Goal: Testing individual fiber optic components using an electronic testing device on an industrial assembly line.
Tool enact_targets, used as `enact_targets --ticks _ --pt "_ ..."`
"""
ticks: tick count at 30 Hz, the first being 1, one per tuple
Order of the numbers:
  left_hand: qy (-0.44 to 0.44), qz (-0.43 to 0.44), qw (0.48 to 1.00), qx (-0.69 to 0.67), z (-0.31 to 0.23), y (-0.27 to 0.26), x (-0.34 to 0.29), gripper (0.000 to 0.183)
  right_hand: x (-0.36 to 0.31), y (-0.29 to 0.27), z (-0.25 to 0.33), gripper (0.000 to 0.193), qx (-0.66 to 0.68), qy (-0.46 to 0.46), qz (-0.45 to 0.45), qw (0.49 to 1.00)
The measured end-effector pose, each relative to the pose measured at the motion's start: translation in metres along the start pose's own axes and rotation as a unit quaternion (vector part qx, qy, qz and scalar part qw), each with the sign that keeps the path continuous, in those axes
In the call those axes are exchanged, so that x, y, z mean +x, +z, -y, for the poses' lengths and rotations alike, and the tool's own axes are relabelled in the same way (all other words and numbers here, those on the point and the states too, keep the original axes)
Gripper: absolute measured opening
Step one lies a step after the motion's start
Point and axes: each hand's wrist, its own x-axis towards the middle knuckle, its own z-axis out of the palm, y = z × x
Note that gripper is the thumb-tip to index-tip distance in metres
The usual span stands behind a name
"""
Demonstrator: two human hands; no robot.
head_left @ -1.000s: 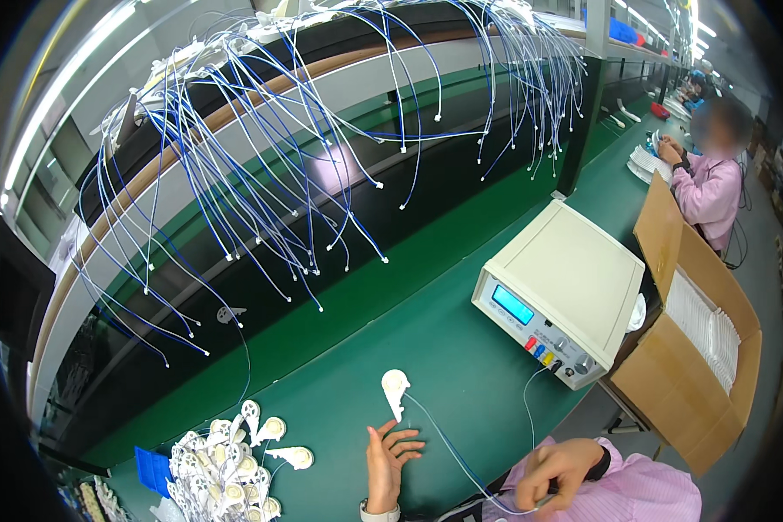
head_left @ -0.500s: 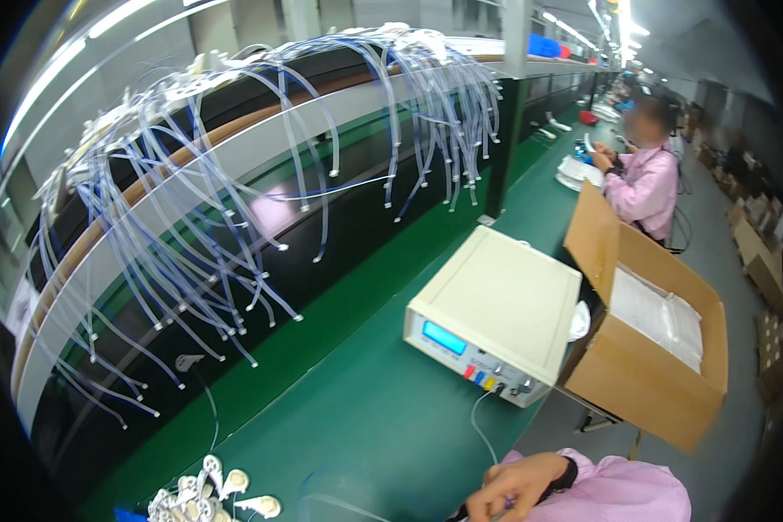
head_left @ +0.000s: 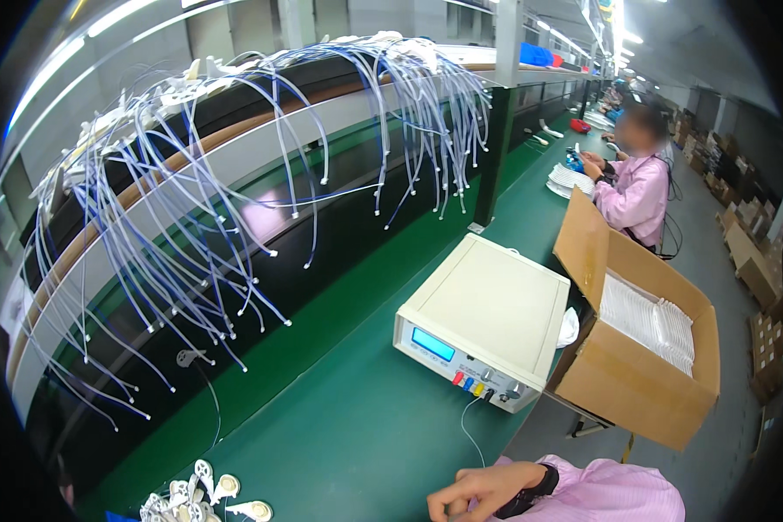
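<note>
My right hand [head_left: 478,491] enters at the lower edge from a pink sleeve with a dark cuff. Its fingers are curled closed, and whatever they hold is hidden at the picture's border. My left hand is out of view. Just beyond the right hand stands a cream test instrument [head_left: 485,313] with a lit blue display and coloured terminals. From its front a thin lead [head_left: 468,435] runs down toward my hand. To the left, a pile of small white plastic parts [head_left: 187,496] lies on the green bench [head_left: 339,444].
Many white and blue cables [head_left: 165,252] hang from a raised shelf on the left, white pieces on top. An open cardboard box [head_left: 635,374] with wrapped white items stands right of the instrument. Farther along the bench, a person in pink [head_left: 635,196] works with both hands.
My right hand has moved slightly left, fingers still curled. A pale strand blurred beside it earlier no longer shows. The whole view has shifted slightly.
</note>
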Motion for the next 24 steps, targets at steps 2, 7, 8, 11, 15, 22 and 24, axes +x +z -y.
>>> enact_targets --ticks 2,7,8,11,15,22,24 --pt "-0.262 0.189 0.946 0.027 0.008 0.003 -0.007 0.022 0.002 -0.015 -0.036 0.011 -0.045 0.014 -0.051 0.998" --pt "-0.695 0.340 0.615 -0.153 0.148 0.036 -0.084 0.024 0.010 -0.039 -0.098 0.016 -0.047 0.059 -0.174 0.982" --pt "-0.746 0.283 0.566 -0.206 0.177 0.048 -0.096 0.026 0.007 -0.044 -0.109 0.019 -0.004 0.068 -0.220 0.973" --pt "-0.737 0.158 0.559 -0.346 0.240 0.105 -0.083 0.035 0.003 -0.040 -0.107 0.029 -0.013 0.041 -0.315 0.948" --pt "-0.717 0.133 0.655 -0.199 0.296 0.093 -0.090 0.047 0.002 -0.036 -0.123 0.039 -0.032 0.044 -0.338 0.940" --pt "-0.235 0.386 0.711 0.540 0.324 0.017 -0.146 0.029 0.007 -0.041 -0.120 0.036 -0.081 0.049 -0.338 0.936" --pt "-0.246 0.415 0.712 0.511 0.352 0.002 -0.156 0.029 0.008 -0.045 -0.122 0.036 -0.093 0.048 -0.334 0.937"
